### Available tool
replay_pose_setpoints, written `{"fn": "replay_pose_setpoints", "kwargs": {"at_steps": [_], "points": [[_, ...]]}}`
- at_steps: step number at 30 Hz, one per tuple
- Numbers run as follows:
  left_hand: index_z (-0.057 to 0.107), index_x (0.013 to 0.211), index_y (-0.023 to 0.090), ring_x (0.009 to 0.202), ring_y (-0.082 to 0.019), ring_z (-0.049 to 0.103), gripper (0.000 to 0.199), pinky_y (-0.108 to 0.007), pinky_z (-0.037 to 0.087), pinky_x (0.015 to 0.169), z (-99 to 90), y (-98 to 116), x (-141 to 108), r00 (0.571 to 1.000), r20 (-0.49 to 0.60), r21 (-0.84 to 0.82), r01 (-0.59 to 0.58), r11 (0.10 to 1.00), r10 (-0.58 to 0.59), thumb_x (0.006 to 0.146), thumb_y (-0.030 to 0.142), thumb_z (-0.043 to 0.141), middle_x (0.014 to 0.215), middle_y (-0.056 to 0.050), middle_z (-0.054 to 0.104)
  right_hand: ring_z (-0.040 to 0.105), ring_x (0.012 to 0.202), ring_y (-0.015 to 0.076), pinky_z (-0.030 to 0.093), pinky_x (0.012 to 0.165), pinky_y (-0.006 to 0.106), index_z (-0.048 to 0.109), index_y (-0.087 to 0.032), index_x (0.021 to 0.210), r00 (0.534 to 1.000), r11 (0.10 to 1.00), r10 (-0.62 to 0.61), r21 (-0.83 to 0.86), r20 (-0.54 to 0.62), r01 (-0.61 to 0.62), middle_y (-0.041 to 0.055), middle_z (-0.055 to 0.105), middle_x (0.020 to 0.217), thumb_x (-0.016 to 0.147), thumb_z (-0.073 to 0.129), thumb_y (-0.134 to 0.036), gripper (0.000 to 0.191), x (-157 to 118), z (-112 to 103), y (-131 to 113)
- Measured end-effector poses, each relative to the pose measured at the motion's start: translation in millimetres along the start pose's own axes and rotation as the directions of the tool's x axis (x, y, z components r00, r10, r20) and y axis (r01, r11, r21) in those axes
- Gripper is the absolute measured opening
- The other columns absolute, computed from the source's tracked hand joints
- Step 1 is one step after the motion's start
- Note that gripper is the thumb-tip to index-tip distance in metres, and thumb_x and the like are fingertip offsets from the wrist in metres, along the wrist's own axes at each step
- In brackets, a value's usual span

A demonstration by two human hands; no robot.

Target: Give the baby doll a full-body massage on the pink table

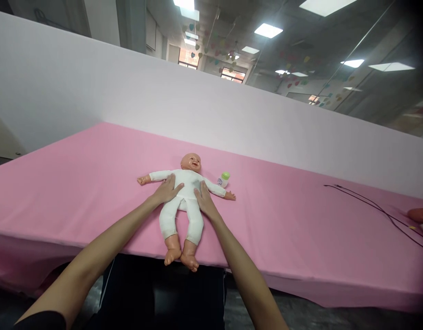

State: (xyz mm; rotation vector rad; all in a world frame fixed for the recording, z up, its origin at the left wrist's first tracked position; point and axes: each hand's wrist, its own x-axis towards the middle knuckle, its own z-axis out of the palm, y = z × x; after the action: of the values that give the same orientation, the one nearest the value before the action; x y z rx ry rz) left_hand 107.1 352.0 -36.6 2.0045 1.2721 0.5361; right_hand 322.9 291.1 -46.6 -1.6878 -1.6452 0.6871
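Note:
A baby doll (pixel 188 183) with a white cloth body lies on its back on the pink-covered table (pixel 283 220). Its head points away from me, and its feet reach the near edge. My left hand (pixel 168 189) rests flat on the left side of the doll's torso, fingers stretched out. On the other side of the torso lies my right hand (pixel 204 199), its fingers extended along the doll's flank. Just beyond the doll's arm on the right is a small bottle (pixel 224 179) with a green cap.
Behind the table runs a white partition (pixel 232 119) with glass above it. Thin dark cables (pixel 372 204) lie on the cloth at the right. An orange-brown object (pixel 419 215), partly cut off, sits at the far right edge.

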Motion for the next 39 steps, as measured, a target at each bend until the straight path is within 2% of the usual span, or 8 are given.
{"fn": "replay_pose_setpoints", "kwargs": {"at_steps": [5,11,14,18,24,32,36,39], "points": [[-0.004,0.169,0.008,0.162,-0.03,0.0,0.104,-0.046,0.01,0.133,-0.1,-8,-35,0.994,0.081,-0.098,-0.068,0.993,0.076,0.099,0.078,0.027,0.173,-0.017,-0.008,-0.005,0.164,0.0212,-0.001,0.134,0.038,0.005,-0.007,0.169,0.995,1.0,-0.003,0.007,0.104,0.002,0.0091,-0.005,0.176,0.102,0.029,-0.075,0.099,-32,-6,-5],[0.001,0.17,0.01,0.161,-0.031,-0.005,0.099,-0.05,0.01,0.132,16.6,-10,-89,0.982,0.137,0.038,-0.138,0.99,0.132,0.101,0.076,0.026,0.173,-0.016,-0.007,-0.001,0.164,0.0227,0.001,0.135,0.045,0.013,-0.013,0.17,0.979,0.992,-0.089,-0.076,0.182,0.104,0.0069,0.003,0.176,0.105,0.029,-0.069,0.087,-63,-10,-12],[0.011,0.169,0.006,0.162,-0.031,-0.004,0.098,-0.051,0.009,0.131,23.8,8,-79,0.978,0.093,0.138,-0.198,0.97,0.187,0.102,0.075,0.024,0.174,-0.018,-0.001,0.005,0.164,0.0241,0.006,0.135,0.047,0.019,-0.014,0.169,0.962,0.979,-0.17,-0.073,0.215,0.19,0.0076,0.009,0.175,0.105,0.034,-0.066,0.084,-50,-8,-23],[0.017,0.167,0.002,0.163,-0.032,0.0,0.088,-0.052,0.01,0.131,30.3,35,-30,0.974,0.027,0.19,-0.225,0.956,0.223,0.105,0.065,0.019,0.174,-0.02,0.006,0.012,0.164,0.0241,0.009,0.134,0.046,0.03,-0.015,0.167,0.945,0.954,-0.265,-0.088,0.193,0.286,0.0093,0.019,0.174,0.107,0.032,-0.057,0.074,-8,-3,-26],[0.017,0.165,-0.002,0.162,-0.035,0.004,0.092,-0.052,0.011,0.131,23.1,29,23,0.988,-0.093,0.141,-0.106,0.984,0.12,0.103,0.065,0.024,0.173,-0.024,0.008,0.021,0.161,0.0281,0.011,0.134,0.048,0.033,-0.008,0.164,0.991,0.982,-0.129,-0.144,-0.019,0.125,0.0164,0.028,0.171,0.103,0.031,-0.063,0.082,33,-2,-2],[0.008,0.169,0.006,0.161,-0.033,-0.005,0.109,-0.05,0.009,0.132,3.6,-12,-34,0.994,0.105,-0.001,-0.019,1.0,0.019,0.095,0.083,0.028,0.173,-0.019,-0.007,0.006,0.164,0.0254,0.006,0.134,0.045,0.016,-0.014,0.17,0.998,0.999,-0.014,-0.033,0.062,0.016,0.0088,0.007,0.176,0.101,0.032,-0.075,0.094,-30,-13,2],[0.005,0.17,0.01,0.16,-0.032,-0.01,0.106,-0.052,0.007,0.132,6.1,3,-57,0.978,0.199,0.012,-0.067,0.998,0.064,0.096,0.083,0.026,0.172,-0.015,-0.012,0.001,0.164,0.0234,0.002,0.134,0.046,0.017,-0.017,0.17,0.984,0.996,-0.075,-0.038,0.16,0.082,0.0068,0.005,0.176,0.104,0.033,-0.069,0.086,-49,-13,-14],[0.009,0.17,0.009,0.161,-0.03,-0.01,0.098,-0.052,0.006,0.132,17.2,26,-47,0.967,0.176,0.056,-0.195,0.979,0.183,0.1,0.076,0.021,0.174,-0.014,-0.005,0.004,0.164,0.0234,0.004,0.134,0.045,0.022,-0.015,0.169,0.958,0.975,-0.194,-0.068,0.212,0.212,0.008,0.009,0.175,0.106,0.033,-0.059,0.077,-36,-7,-21]]}}
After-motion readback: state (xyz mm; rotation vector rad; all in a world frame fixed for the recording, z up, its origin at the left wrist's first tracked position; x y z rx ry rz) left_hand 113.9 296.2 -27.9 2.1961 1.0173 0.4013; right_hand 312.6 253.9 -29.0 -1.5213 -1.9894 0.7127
